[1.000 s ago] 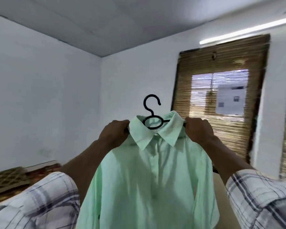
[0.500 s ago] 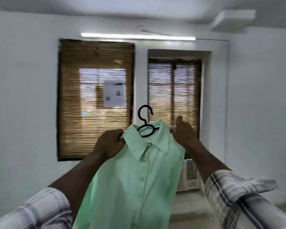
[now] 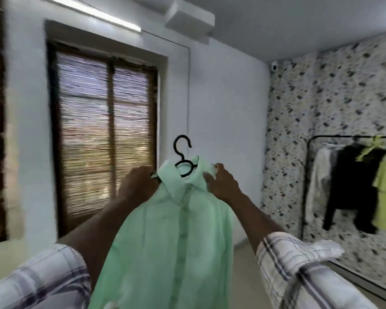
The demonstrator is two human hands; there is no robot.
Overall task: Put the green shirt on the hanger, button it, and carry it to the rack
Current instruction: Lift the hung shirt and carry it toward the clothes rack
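Green shirt (image 3: 174, 230) (on hanger (image 3: 183, 150)) gripped between both hands (image 3: 136, 188) (image 3: 221, 186).

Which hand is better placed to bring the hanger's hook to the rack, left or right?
Probably the right hand: the rack stands on the right side, nearer to that arm. Both hands grip the green shirt at the hanger shoulders, and the left hand would have to cross over.

The person wears a checked shirt (image 3: 316, 286): pale, almost white cloth crossed by grey and dark stripes. The left sleeve (image 3: 42, 279) and the right sleeve (image 3: 299, 262) both end before the wrist. The right cuff (image 3: 274, 241) looks folded back.
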